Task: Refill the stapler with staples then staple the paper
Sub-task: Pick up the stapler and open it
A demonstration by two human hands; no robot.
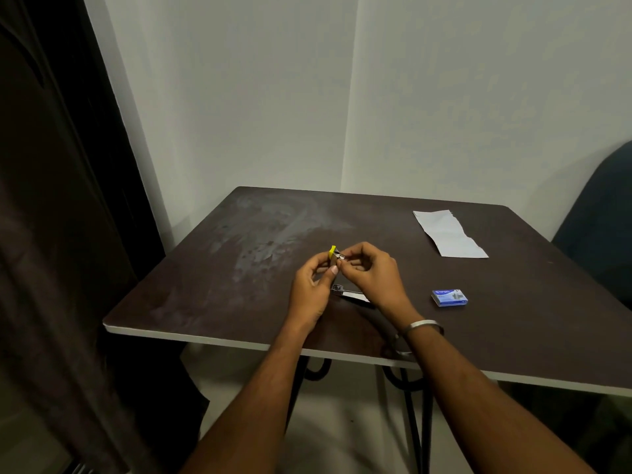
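**Head view: both hands on the opened stapler**

Head view shows the left hand (pixel 309 289) pinching the yellow stapler (pixel 332 252) upright at its top, its metal base (pixel 349 294) resting on the dark table (pixel 205 285). The right hand (pixel 367 271) closes its fingertips on the stapler's metal part beside the yellow end. A blue staple box (pixel 449 298) lies to the right, print too small to read. The paper (pixel 448 234) lies well beyond.

One stapler (pixel 337 265), held open above the table (pixel 212 295) by two hands. One sheet of paper (pixel 448 234) near the table's far right corner; one blue staple box (pixel 449 298) toward its right edge. One bracelet (pixel 420 326).
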